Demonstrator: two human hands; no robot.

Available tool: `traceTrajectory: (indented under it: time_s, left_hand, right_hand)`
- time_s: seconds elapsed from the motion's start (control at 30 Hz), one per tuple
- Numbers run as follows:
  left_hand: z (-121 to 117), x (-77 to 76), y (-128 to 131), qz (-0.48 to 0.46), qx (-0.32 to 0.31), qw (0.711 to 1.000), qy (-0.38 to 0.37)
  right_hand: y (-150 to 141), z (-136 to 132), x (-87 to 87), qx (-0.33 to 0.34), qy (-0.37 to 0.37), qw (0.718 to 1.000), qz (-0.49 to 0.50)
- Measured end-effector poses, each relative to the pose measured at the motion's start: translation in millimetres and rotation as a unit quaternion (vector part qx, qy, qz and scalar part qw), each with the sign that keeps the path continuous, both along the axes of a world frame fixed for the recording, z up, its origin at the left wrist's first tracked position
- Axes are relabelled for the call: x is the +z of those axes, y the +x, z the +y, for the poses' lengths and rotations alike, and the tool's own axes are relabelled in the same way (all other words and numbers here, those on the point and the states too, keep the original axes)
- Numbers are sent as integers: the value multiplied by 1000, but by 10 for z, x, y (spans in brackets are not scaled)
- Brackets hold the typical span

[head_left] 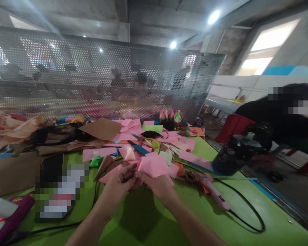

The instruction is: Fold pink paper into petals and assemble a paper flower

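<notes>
Both my hands meet over the green table (195, 218), holding a pink sheet (154, 164) of paper or felt that looks folded or curved. My right hand (156, 186) pinches its lower edge between thumb and fingers. On the other side, my left hand (122, 179) has its fingers closed at the sheet's left edge. Right of my hands lies a pink hot glue gun (213, 193) with a black cord. More pink pieces (100, 153) and a brown cone-shaped piece (104, 167) lie just beyond my left hand.
Brown sheets (12, 174) and a dark phone-like object (51, 167) lie to the left, near a purple device (12, 218). Finished-looking ice cream cones (178, 118) stand at the back before a perforated metal screen (92, 75). A dark bucket (233, 153) stands at the right edge; a person sits beyond.
</notes>
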State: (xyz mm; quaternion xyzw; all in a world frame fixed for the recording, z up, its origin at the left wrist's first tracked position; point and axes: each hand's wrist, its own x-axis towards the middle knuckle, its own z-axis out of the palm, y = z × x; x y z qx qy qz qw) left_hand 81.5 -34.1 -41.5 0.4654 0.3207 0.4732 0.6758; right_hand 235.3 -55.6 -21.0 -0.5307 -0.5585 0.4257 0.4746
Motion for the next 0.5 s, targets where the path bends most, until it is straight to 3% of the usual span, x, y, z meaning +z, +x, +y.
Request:
traceTrajectory:
  time_s: [0.2, 0.5]
  left_hand:
    - [2, -25, -3, 37, 5, 999, 5]
    - [-7, 53, 20, 77, 77, 994, 31]
  right_hand:
    - [-15, -12, 6, 14, 32, 999, -16]
    - [60, 27, 2, -71, -20, 994, 77]
